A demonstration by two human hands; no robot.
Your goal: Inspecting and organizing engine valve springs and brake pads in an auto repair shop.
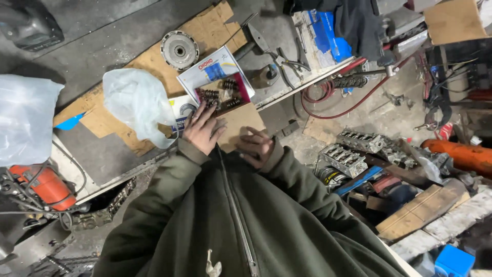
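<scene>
Below, my left hand (201,132) lies flat, fingers released, on the open maroon tray of dark metal valve springs (221,94) at the grey surface (102,154) edge; my right hand (258,146), loosely curled, grasps nothing. Steadying the tray while picking seems wise.

Your grey counter (107,154) carries a sheet of cardboard (205,31) running from near left to far right. On it you have a round metal disc (179,50), a white plastic bag (136,100) and an open box of springs (221,92); pliers (292,64) lie further right.
</scene>
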